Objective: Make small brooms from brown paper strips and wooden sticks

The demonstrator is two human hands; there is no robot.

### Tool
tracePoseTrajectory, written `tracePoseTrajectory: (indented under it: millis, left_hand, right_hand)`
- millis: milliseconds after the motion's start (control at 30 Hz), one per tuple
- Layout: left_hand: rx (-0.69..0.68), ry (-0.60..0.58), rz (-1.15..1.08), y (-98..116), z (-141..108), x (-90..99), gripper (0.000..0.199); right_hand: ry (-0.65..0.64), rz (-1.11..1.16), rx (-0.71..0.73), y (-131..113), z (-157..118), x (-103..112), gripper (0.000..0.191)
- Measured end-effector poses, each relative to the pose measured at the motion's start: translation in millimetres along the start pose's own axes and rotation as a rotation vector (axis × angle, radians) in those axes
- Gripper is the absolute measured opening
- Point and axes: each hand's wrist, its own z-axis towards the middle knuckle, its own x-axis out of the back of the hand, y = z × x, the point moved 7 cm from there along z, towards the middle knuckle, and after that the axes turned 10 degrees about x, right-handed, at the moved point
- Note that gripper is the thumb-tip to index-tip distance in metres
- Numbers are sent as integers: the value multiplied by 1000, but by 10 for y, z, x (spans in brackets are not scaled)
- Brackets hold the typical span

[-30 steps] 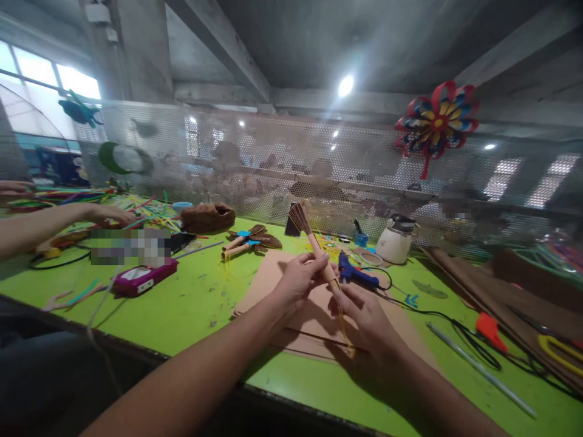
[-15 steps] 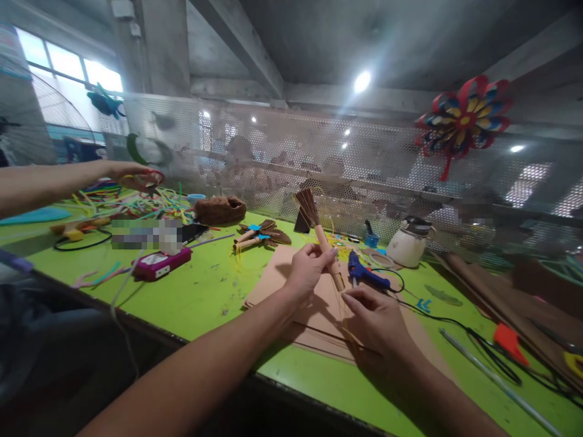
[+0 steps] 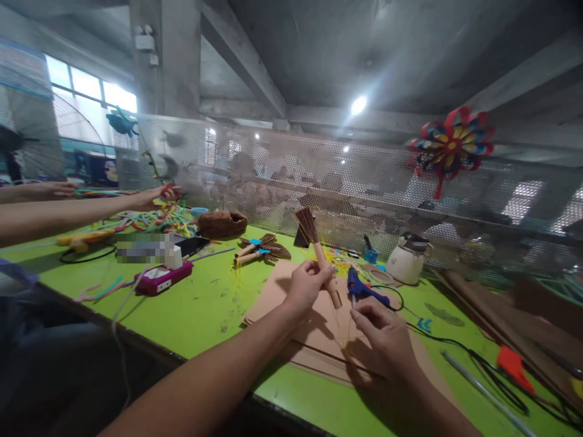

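Note:
My left hand is closed around a tan paper tube that tilts up and away. A fan of thin brown bristles spreads from the tube's far end. Just right of the tube's lower end, my right hand has thumb and fingertips pressed together. Fine yellow threads hang below the tube near that hand, but what the fingertips pinch is too small to tell. Brown cardboard sheets lie under both hands. A blue glue gun rests just beyond my right hand.
Two tubes with brown leaf shapes lie left of the cardboard. Further left are a purple power strip and a heap of coloured strips, where another person's hand reaches. A white jug and black cables are on the right.
My right hand has drawn slightly right, away from the tube's lower end. Another person's arm has shifted at the left, and a second hand shows there. The view has tilted up slightly.

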Motion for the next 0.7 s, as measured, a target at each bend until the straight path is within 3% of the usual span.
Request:
tracePoseTrajectory:
  millis: [133, 300, 433, 600, 700]
  left_hand:
    - [-13, 32, -37, 17, 60, 74, 35]
    - [-49, 73, -50, 92, 93, 150, 33]
    - [-68, 91, -38, 121, 80, 173, 32]
    - [-83, 66, -9, 125, 61, 151, 33]
    - [-68, 1, 25, 112, 44, 88, 34]
  right_hand:
    - [-143, 89, -8, -75, 17, -69, 20]
    - [-416, 13, -169, 8, -24, -180, 10]
    - [-474, -127, -235, 132, -36, -145, 8]
    - [-581, -142, -241, 253, -26, -129, 11]
    - [-491, -75, -168, 313, 60, -39, 25]
